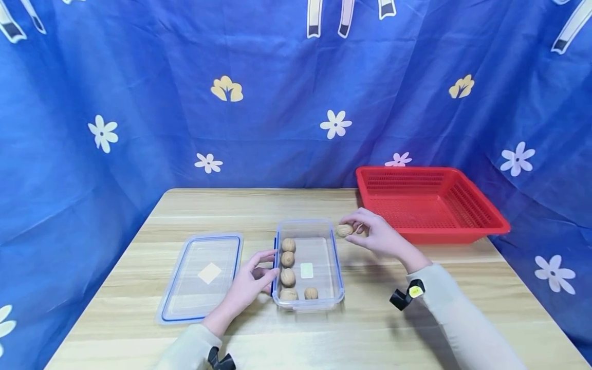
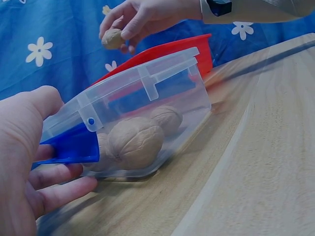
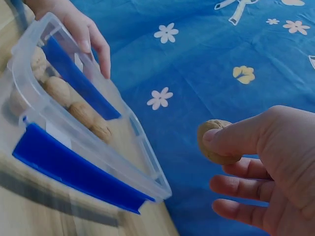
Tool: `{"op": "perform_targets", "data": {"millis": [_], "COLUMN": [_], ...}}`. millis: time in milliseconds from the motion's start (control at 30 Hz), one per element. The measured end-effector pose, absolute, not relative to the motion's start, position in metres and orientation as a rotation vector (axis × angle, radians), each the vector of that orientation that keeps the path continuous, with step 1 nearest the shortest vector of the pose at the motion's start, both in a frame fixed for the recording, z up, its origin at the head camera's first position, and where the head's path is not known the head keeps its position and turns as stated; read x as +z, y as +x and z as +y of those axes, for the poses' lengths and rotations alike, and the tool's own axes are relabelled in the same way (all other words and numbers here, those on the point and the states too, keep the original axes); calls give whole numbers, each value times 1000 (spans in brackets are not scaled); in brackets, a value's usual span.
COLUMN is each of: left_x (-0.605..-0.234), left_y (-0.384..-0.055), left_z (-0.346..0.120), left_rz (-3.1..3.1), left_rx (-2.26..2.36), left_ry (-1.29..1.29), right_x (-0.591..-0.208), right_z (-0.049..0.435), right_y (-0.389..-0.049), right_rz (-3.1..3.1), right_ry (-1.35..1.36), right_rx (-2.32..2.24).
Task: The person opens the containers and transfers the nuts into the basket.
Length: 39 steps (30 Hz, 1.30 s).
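My right hand (image 1: 376,234) pinches a walnut (image 1: 345,230) between thumb and fingers, just outside the right rim of a clear plastic box (image 1: 319,303). The other fingers are spread below the nut in the right wrist view. My left hand (image 1: 247,282) holds the box's left side, thumb at the rim and fingers by the blue clip (image 2: 74,143). Inside the box, several walnuts (image 1: 288,259) form a row along the left wall. One more walnut (image 1: 311,293) lies beside the row at the front. A pale label (image 1: 307,270) shows on the bottom.
A clear lid (image 1: 185,298) with a blue seal lies flat on the wooden table (image 1: 324,339), left of the box. At the back right stands a red perforated basket (image 1: 444,237). A blue patterned cloth (image 1: 273,113) hangs behind the table and along both sides.
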<state>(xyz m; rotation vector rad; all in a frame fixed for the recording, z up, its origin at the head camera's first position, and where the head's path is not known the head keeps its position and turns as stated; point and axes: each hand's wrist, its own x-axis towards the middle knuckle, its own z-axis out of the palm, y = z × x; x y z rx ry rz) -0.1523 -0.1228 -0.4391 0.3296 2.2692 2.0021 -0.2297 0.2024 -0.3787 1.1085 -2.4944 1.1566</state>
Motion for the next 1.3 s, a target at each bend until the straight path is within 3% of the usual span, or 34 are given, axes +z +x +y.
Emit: {"op": "perform_targets", "data": {"millis": [633,1300], "left_x": [-435,-437], "left_y": [-153,-152], "left_z": [-124,-125], "left_rz": [2280,2276], "left_rx": [1992,1993], "left_ry": [328,335], "right_x": [-344,-380], "right_z": [239,306], "right_y": [-215,-260], "right_rz": [-2592,-2670], "right_ry": [794,469], "right_rx": [1118,1160]}}
